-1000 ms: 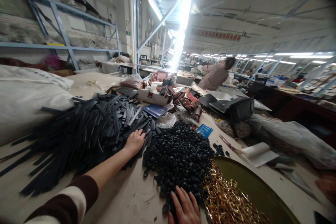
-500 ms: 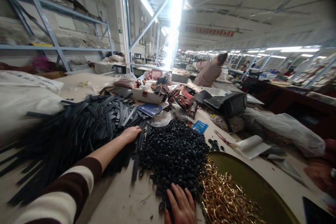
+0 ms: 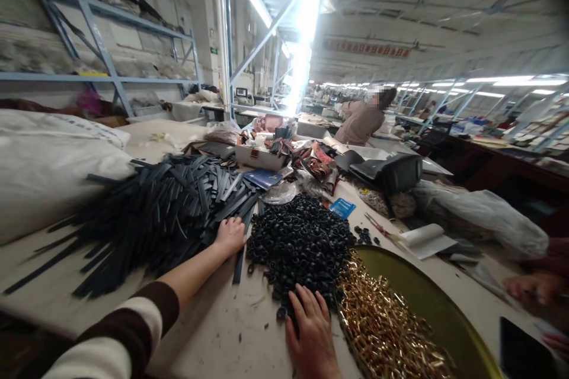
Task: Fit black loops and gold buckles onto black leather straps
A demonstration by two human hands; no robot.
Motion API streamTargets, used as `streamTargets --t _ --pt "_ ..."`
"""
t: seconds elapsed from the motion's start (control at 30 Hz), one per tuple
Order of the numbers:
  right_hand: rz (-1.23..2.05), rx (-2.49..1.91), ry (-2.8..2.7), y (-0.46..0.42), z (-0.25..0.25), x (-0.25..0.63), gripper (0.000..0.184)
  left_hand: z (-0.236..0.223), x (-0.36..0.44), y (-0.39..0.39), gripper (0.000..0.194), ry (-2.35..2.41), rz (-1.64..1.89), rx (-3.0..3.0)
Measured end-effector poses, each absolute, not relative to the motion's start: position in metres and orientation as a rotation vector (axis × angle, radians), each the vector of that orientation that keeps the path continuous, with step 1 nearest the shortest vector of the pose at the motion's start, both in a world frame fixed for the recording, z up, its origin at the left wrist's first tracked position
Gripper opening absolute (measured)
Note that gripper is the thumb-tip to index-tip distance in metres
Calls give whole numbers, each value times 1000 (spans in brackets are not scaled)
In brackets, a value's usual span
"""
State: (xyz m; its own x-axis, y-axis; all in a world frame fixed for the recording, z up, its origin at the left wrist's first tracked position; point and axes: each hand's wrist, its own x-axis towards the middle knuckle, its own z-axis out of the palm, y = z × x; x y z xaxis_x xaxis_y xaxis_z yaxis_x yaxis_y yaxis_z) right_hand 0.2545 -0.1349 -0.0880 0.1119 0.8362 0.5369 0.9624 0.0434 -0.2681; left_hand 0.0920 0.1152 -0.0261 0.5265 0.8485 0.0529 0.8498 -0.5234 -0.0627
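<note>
My left hand (image 3: 231, 235) is closed at the right edge of a heap of flat black strips (image 3: 178, 207). One black strip (image 3: 239, 265) sticks out below its fingers; the fingertips are hidden beneath the hand. My right hand (image 3: 311, 328) lies palm down with fingers spread, its fingertips touching the near edge of a pile of small black rings (image 3: 302, 243). Beside it, at the right, a round olive-green tray (image 3: 427, 284) holds a heap of gold metal pieces (image 3: 386, 320).
A white sack (image 3: 53, 172) bulges at the left. Behind the piles are a box of scraps (image 3: 260, 157), a blue booklet (image 3: 263, 177) and a blue packet (image 3: 342, 208). Scissors (image 3: 377, 225) lie at the right, near another person's hand (image 3: 533, 287). A co-worker (image 3: 362, 121) stands farther back.
A black strip has come out of the heap's right edge, beneath my left hand. My right hand stays at the rings. Another person's hand has come further into view at the right.
</note>
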Motion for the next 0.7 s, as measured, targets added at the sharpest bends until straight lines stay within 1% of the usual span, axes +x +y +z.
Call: streamTargets --t 0.17,0.3,0.4,0.5,0.6,0.7 --pt "-207 -1878 -1800 -139 -79 253 40 -24 109 117 29 -1657 -9 -2605" --pt "-221 -1881 -1847 -142 -74 252 42 -18 112 106 30 -1728 -60 -2617" --pt "-273 -1860 -1867 -144 -76 252 46 -6 109 99 28 -1815 -164 -2644" --pt "-293 -1827 -1860 -145 -78 253 54 14 94 93 27 -1926 -340 -2668" --pt "-248 -1730 -1842 -146 -72 254 58 33 67 69 24 -1975 -517 -2775" --pt "-47 -1669 -1672 -149 -51 253 48 37 36 14 34 -1962 -627 -2998"
